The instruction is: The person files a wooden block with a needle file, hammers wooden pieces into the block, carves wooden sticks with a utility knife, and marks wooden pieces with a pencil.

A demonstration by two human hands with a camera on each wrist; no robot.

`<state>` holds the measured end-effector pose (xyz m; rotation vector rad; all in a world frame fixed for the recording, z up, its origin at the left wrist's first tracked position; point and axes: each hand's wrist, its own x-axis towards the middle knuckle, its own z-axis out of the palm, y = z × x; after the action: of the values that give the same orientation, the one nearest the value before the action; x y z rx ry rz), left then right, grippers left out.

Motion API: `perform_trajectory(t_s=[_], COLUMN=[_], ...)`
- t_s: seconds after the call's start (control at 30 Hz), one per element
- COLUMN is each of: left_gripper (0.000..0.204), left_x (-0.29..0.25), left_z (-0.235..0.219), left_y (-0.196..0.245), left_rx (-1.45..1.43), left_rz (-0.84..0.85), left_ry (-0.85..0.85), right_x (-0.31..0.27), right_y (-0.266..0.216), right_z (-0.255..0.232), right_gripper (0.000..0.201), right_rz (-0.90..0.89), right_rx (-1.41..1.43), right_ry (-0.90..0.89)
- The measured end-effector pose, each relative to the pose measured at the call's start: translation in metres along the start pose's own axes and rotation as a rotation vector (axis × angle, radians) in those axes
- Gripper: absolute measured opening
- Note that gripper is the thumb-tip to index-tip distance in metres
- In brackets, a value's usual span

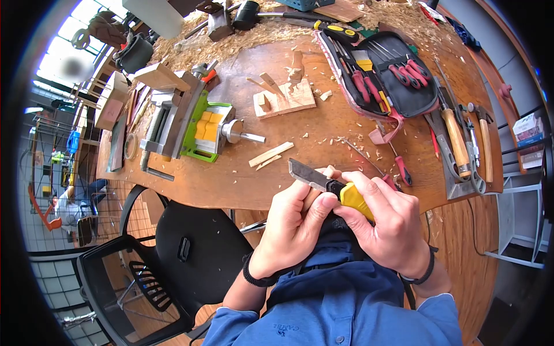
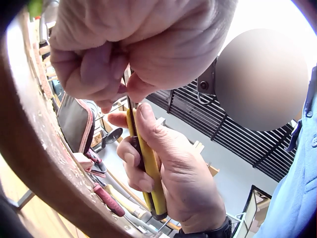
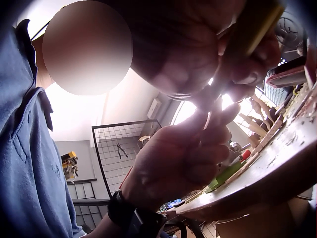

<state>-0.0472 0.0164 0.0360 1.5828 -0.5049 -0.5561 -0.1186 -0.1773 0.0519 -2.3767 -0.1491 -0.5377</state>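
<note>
Right hand [image 1: 386,222] clamps the yellow knife [image 1: 332,187] handle at the table [image 1: 231,179] edge. Left hand [image 1: 297,222] pinches a small wood piece [image 1: 328,171] against the blade.

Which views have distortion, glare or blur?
Head view: fisheye, the table edge bends, the knife is sharp. Left wrist view: the left hand is near and slightly soft. Right wrist view: strong window glare, the hands are dark and blurred.

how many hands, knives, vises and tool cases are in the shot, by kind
hands: 2, left hand and right hand, both on the knife
yellow utility knife: 1
bench vise: 1
open tool case: 1
total: 5
</note>
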Motion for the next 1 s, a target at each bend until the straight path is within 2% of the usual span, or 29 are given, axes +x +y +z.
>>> perform_trajectory(t_s=[0.2, 0.33, 0.43, 0.5, 0.6, 0.93, 1.0], left_gripper=[0.046, 0.045, 0.041, 0.027, 0.016, 0.022, 0.032], left_x=[0.001, 0.000, 0.001, 0.002, 0.001, 0.007, 0.008], left_z=[0.002, -0.001, 0.001, 0.002, 0.003, 0.002, 0.004], left_y=[0.001, 0.003, 0.004, 0.008, 0.010, 0.005, 0.006], left_rx=[0.075, 0.109, 0.190, 0.187, 0.200, 0.195, 0.187], left_rz=[0.073, 0.021, 0.080, 0.079, 0.030, 0.000, -0.001], left_ry=[0.027, 0.014, 0.039, 0.102, 0.141, 0.150, 0.162], right_x=[-0.001, -0.002, -0.002, -0.002, -0.003, -0.004, -0.005], right_y=[0.000, -0.002, -0.006, -0.006, -0.005, -0.001, -0.001], right_z=[0.002, 0.002, -0.003, -0.003, -0.003, 0.003, 0.003], right_gripper=[0.049, 0.048, 0.048, 0.048, 0.048, 0.049, 0.049], right_rz=[0.003, 0.000, 0.071, 0.078, 0.059, 0.023, 0.035], right_rx=[-0.021, -0.015, 0.006, 0.025, 0.003, -0.092, -0.087], right_ry=[-0.009, 0.009, -0.077, -0.088, -0.084, -0.042, -0.043])
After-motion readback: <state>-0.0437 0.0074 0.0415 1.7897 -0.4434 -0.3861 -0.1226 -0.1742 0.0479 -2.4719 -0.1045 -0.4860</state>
